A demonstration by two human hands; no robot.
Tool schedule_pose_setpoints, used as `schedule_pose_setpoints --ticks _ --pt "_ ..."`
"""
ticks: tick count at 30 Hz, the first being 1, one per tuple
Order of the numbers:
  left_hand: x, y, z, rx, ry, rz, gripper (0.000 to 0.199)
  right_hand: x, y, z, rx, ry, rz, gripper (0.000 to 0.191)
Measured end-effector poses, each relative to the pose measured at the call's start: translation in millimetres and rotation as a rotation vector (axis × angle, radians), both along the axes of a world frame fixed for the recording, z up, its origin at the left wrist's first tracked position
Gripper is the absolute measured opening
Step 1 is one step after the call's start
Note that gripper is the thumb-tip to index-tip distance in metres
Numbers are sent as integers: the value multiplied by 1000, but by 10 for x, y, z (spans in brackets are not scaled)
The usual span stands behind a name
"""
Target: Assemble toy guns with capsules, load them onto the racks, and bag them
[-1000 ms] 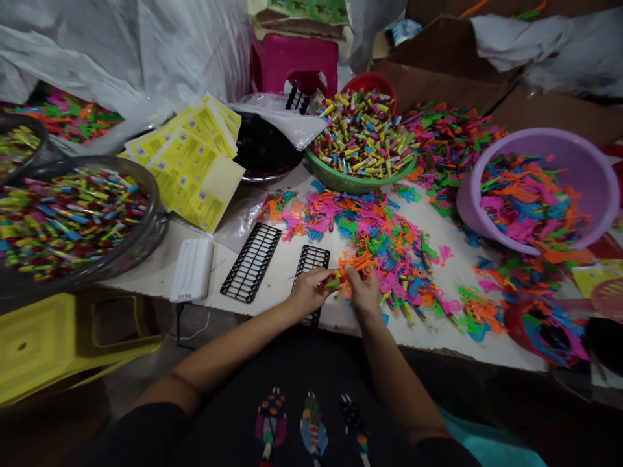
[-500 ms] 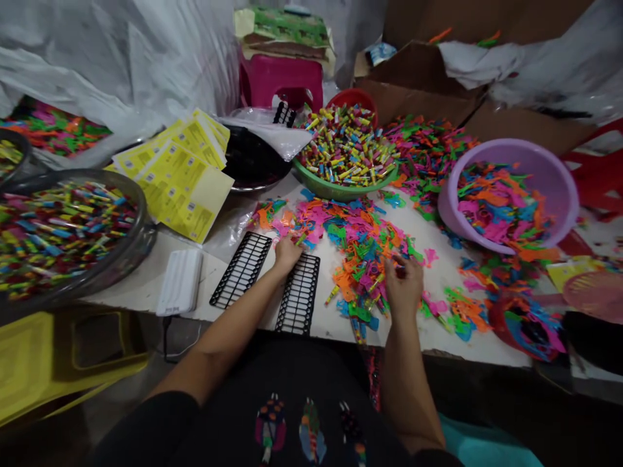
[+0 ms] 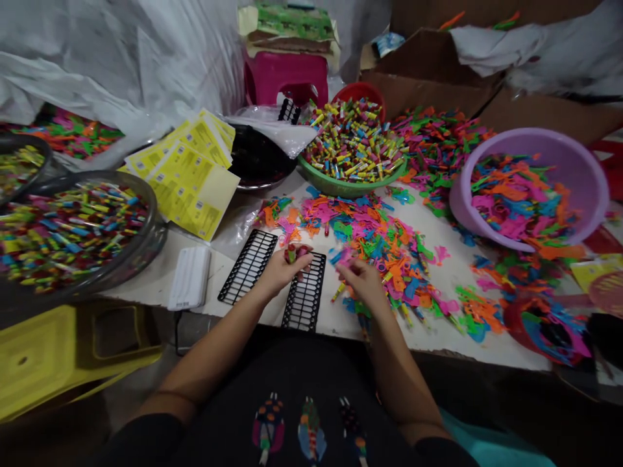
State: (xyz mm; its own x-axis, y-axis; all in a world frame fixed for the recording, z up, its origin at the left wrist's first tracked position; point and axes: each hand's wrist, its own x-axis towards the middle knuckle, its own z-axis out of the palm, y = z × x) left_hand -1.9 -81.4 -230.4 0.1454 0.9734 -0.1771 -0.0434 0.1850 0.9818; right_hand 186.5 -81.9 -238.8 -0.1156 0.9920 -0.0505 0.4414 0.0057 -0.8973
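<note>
My left hand is closed around several small coloured tubes, red and green ends showing above the fingers. It hovers between two black plastic grid racks, the left rack and the right rack, which lie flat on the table. My right hand pinches a small blue and pink plastic piece, blurred, at its fingertips. Beyond and beside it spreads a loose pile of bright flat plastic pieces in pink, orange, green and blue. A few yellow-banded tubes lie at the pile's near edge.
A green basin of small tubes stands behind the pile. A purple basin of plastic pieces is at right, a dark basin of tubes at left. Yellow printed sheets and a white power bank lie left of the racks.
My left hand has drawn back from the pile, now with tubes showing in it. My right hand has moved left from over the pile, bringing a plastic piece towards the left hand.
</note>
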Motion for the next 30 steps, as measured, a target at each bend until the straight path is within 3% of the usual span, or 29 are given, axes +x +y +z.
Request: schedule_pose_setpoints --ticks 2,3,7,15,23,26,30 --pt "65 -68 -39 -74 -135 -11 44 -64 -35 33 -9 169 -203 33" --pt "102 -103 -53 -97 -175 -19 47 -108 -57 55 -3 218 -232 33" --pt "231 -197 -57 -90 -212 0 45 -292 -133 121 96 222 -173 31" --pt "251 -277 -110 42 -53 16 29 -409 -202 76 221 82 -192 31" --pt "278 -305 -69 404 361 -205 15 -288 -327 51 155 76 -284 34" --pt "361 -254 -71 354 334 -270 14 -220 -315 55 145 90 -323 36" --pt "451 -190 -103 269 227 -241 23 -158 -265 95 114 139 -329 35"
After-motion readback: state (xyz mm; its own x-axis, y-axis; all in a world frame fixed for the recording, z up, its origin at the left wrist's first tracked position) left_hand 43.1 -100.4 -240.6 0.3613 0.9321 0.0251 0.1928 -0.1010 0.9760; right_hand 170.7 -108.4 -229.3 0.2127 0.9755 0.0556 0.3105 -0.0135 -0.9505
